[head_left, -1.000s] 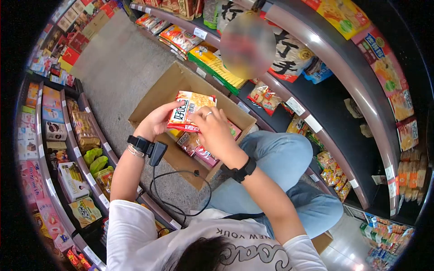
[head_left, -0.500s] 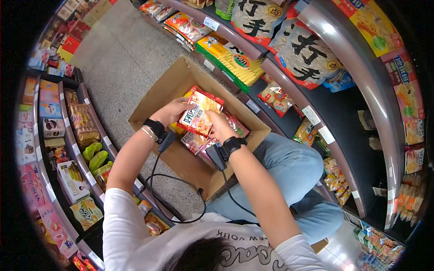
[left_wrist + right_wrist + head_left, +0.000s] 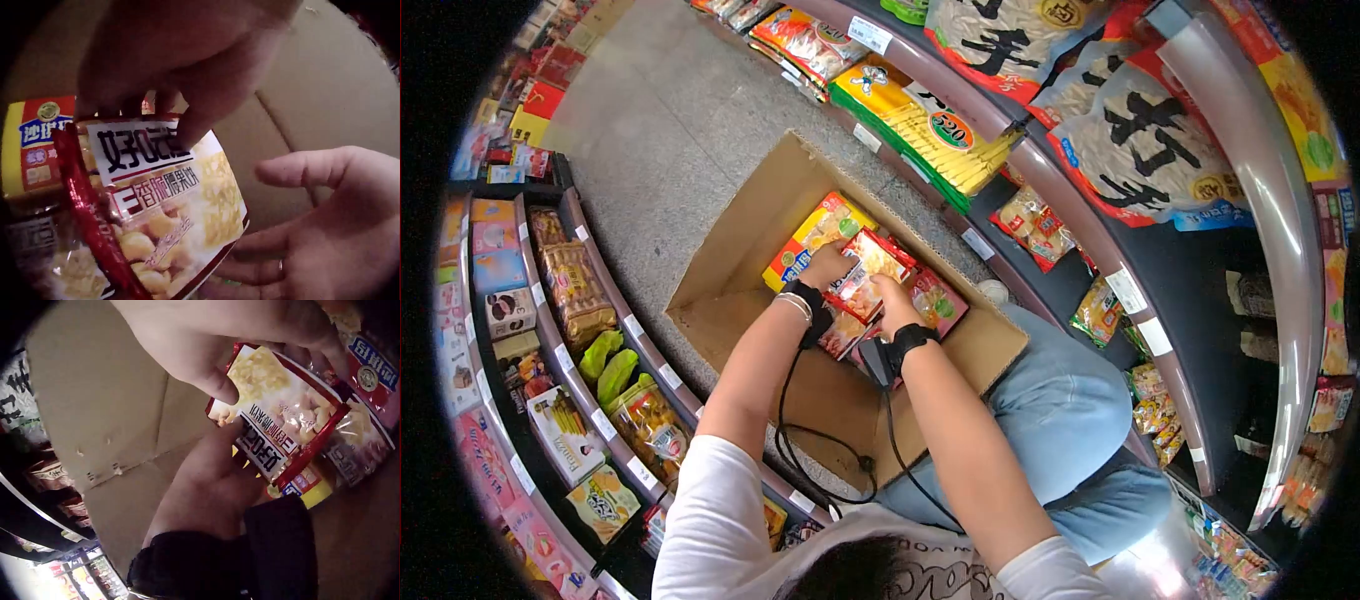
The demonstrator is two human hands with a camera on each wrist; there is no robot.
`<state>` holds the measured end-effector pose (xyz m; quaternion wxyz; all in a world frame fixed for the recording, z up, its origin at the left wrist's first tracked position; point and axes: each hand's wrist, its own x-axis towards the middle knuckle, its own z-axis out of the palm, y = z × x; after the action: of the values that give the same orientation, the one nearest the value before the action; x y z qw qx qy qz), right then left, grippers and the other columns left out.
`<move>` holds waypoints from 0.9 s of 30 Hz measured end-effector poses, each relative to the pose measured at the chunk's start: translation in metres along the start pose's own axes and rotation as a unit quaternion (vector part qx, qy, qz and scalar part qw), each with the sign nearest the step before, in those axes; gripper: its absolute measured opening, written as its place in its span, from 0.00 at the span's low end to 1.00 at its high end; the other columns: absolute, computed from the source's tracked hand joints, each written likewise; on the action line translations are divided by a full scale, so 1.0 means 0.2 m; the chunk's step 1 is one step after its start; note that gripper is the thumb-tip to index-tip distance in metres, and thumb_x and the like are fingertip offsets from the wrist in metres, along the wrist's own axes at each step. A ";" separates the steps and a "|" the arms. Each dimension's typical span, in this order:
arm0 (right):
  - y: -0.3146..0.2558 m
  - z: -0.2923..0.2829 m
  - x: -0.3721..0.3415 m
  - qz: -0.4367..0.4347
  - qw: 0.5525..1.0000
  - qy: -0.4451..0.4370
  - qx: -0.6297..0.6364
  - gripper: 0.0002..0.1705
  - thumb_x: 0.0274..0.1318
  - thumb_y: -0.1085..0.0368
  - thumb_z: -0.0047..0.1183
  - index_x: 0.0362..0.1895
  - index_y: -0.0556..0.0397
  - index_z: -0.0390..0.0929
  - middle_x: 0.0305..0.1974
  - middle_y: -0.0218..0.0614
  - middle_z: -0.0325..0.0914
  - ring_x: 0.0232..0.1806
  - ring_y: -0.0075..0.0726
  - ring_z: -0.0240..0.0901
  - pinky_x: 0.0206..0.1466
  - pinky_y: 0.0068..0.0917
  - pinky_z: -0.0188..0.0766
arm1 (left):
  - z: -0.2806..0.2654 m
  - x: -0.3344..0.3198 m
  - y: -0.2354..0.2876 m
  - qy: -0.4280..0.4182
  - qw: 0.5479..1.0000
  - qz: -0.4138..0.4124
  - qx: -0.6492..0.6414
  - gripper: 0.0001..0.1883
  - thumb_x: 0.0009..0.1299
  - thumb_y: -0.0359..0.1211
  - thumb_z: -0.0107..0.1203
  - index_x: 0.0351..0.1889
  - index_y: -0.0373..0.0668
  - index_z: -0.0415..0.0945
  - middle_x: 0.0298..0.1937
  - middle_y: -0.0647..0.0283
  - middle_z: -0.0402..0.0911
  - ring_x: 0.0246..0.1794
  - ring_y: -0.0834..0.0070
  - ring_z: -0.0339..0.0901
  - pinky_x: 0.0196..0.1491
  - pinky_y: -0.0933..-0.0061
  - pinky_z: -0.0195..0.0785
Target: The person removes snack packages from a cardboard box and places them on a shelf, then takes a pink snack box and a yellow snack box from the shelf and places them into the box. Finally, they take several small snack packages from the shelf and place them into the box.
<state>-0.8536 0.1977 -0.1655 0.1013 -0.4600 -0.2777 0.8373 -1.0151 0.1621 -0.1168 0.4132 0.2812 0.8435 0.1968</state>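
Observation:
My left hand (image 3: 828, 268) pinches a red and white packet of cashew biscuits (image 3: 862, 285) inside a cardboard box (image 3: 730, 265). Its thumb lies over the printed front of the packet (image 3: 169, 206) in the left wrist view. At the packet's opposite edge is my right hand (image 3: 344, 225), its thumb lifted away from the fingers, which reach to the packet's lower corner. Under and beside the held packet lie a yellow and red pack (image 3: 815, 235), a pink pack (image 3: 935, 300) and another red and white packet (image 3: 359, 444).
Shelves with noodle packs (image 3: 925, 130) and large white bags (image 3: 1145, 140) curve along the right. On the left, another shelf holds snack boxes (image 3: 565, 420). A black cable (image 3: 825, 430) hangs over the box's near side, close to a bent knee (image 3: 1060, 400).
Both hands have brought the biscuit packet down from above the box to among the packs inside. My left hand has moved right and deeper in. The head view has shifted.

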 end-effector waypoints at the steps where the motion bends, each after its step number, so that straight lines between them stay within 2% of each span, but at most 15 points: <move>1: -0.07 0.03 -0.03 0.059 0.997 0.043 0.015 0.22 0.50 0.50 0.53 0.45 0.50 0.73 0.37 0.35 0.76 0.35 0.35 0.73 0.39 0.32 0.72 | -0.01 -0.02 0.02 -0.019 0.999 0.009 -0.045 0.29 0.60 0.42 0.58 0.56 0.34 0.71 0.47 0.45 0.79 0.47 0.60 0.78 0.50 0.70 0.68; 2: -0.15 0.06 -0.08 0.118 0.989 0.085 0.030 0.23 0.50 0.50 0.53 0.46 0.50 0.73 0.38 0.35 0.76 0.36 0.35 0.73 0.39 0.32 0.72 | 0.02 0.01 -0.01 -0.013 0.999 0.008 -0.039 0.29 0.60 0.42 0.57 0.56 0.35 0.71 0.46 0.45 0.80 0.45 0.61 0.78 0.49 0.69 0.69; 3: -0.12 0.03 -0.05 0.113 0.990 0.083 0.000 0.26 0.47 0.49 0.55 0.49 0.48 0.72 0.44 0.36 0.75 0.40 0.36 0.70 0.44 0.33 0.69 | 0.06 0.06 -0.06 -0.006 0.999 0.007 -0.032 0.28 0.60 0.42 0.57 0.56 0.36 0.71 0.44 0.45 0.80 0.44 0.61 0.79 0.48 0.68 0.70; 6: -0.22 0.11 -0.09 0.163 0.974 0.153 -0.038 0.29 0.44 0.47 0.57 0.50 0.48 0.72 0.46 0.38 0.74 0.43 0.38 0.66 0.49 0.34 0.63 | 0.12 0.09 -0.11 0.022 1.000 -0.009 -0.007 0.25 0.59 0.42 0.55 0.54 0.43 0.73 0.46 0.48 0.80 0.46 0.58 0.78 0.50 0.63 0.69; 10: -0.06 0.00 0.04 0.136 0.977 0.158 -0.031 0.32 0.43 0.46 0.57 0.51 0.48 0.72 0.47 0.38 0.73 0.43 0.38 0.65 0.51 0.33 0.60 | 0.17 0.08 -0.01 0.068 0.990 -0.046 0.112 0.23 0.59 0.42 0.55 0.54 0.49 0.74 0.48 0.51 0.79 0.49 0.56 0.75 0.51 0.56 0.69; 11: -0.04 -0.01 0.04 0.132 0.978 0.160 -0.020 0.31 0.43 0.46 0.57 0.51 0.48 0.72 0.47 0.38 0.73 0.44 0.38 0.65 0.51 0.33 0.60 | 0.19 0.06 0.03 0.092 0.990 -0.015 0.107 0.22 0.59 0.41 0.55 0.54 0.51 0.75 0.48 0.51 0.78 0.50 0.55 0.74 0.50 0.52 0.68; 14: -0.03 -0.06 0.01 0.111 0.984 0.137 0.029 0.24 0.47 0.48 0.54 0.45 0.49 0.75 0.45 0.35 0.74 0.47 0.33 0.67 0.52 0.31 0.61 | 0.29 0.05 0.06 0.098 0.981 0.008 0.170 0.21 0.60 0.39 0.55 0.53 0.51 0.74 0.48 0.52 0.77 0.48 0.53 0.74 0.49 0.52 0.68; 16: 0.00 -0.13 0.05 0.120 0.983 0.107 0.085 0.22 0.49 0.49 0.53 0.43 0.50 0.75 0.44 0.34 0.75 0.47 0.32 0.68 0.52 0.29 0.62 | 0.33 0.07 0.03 0.088 0.986 0.011 0.140 0.19 0.59 0.37 0.56 0.49 0.44 0.74 0.48 0.50 0.77 0.47 0.52 0.75 0.49 0.53 0.69; 18: 0.02 -0.12 0.09 0.124 0.982 0.121 0.071 0.22 0.49 0.50 0.53 0.43 0.51 0.75 0.43 0.34 0.76 0.45 0.33 0.69 0.51 0.28 0.63 | 0.38 0.09 -0.01 0.079 0.991 0.017 0.111 0.18 0.58 0.35 0.57 0.45 0.37 0.73 0.48 0.49 0.77 0.46 0.52 0.76 0.48 0.55 0.70; 19: 0.02 -0.10 0.10 0.125 0.982 0.128 0.064 0.22 0.49 0.50 0.53 0.43 0.52 0.75 0.42 0.34 0.76 0.43 0.33 0.70 0.50 0.27 0.63 | 0.41 0.09 -0.03 0.095 0.991 0.047 0.084 0.15 0.58 0.32 0.57 0.40 0.33 0.72 0.43 0.46 0.78 0.43 0.50 0.77 0.47 0.55 0.70; 22: -0.03 -0.05 0.03 0.113 0.983 0.139 0.036 0.21 0.49 0.52 0.52 0.43 0.51 0.75 0.42 0.34 0.76 0.43 0.32 0.70 0.50 0.25 0.62 | 0.43 0.12 -0.09 0.019 0.987 0.086 0.132 0.17 0.57 0.31 0.57 0.43 0.34 0.73 0.40 0.44 0.79 0.41 0.50 0.78 0.45 0.56 0.71; 23: -0.01 -0.06 0.06 0.121 0.985 0.117 0.040 0.21 0.48 0.52 0.53 0.44 0.51 0.75 0.45 0.34 0.75 0.46 0.33 0.67 0.53 0.27 0.59 | 0.44 0.11 -0.11 0.007 0.988 0.110 0.111 0.18 0.57 0.32 0.57 0.44 0.34 0.73 0.40 0.43 0.79 0.41 0.50 0.78 0.45 0.57 0.71; 25: -0.12 0.01 -0.04 0.132 0.982 0.129 0.031 0.22 0.48 0.51 0.53 0.44 0.51 0.75 0.48 0.35 0.73 0.49 0.34 0.65 0.55 0.29 0.58 | 0.46 0.09 -0.15 -0.015 0.985 0.157 0.068 0.20 0.57 0.34 0.56 0.47 0.35 0.74 0.40 0.43 0.79 0.40 0.51 0.78 0.44 0.57 0.71; 27: -0.22 0.07 -0.12 0.151 0.976 0.154 -0.005 0.24 0.46 0.51 0.55 0.44 0.53 0.75 0.50 0.37 0.72 0.51 0.37 0.63 0.56 0.31 0.56 | 0.48 0.10 -0.18 -0.021 0.990 0.132 0.043 0.21 0.58 0.37 0.55 0.49 0.37 0.74 0.41 0.42 0.79 0.39 0.50 0.78 0.44 0.59 0.71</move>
<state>-0.8544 0.2183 -0.1182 0.0128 -0.6210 -0.1905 0.7602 -0.9596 0.1563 -0.2049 0.3890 0.4117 0.7975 0.2076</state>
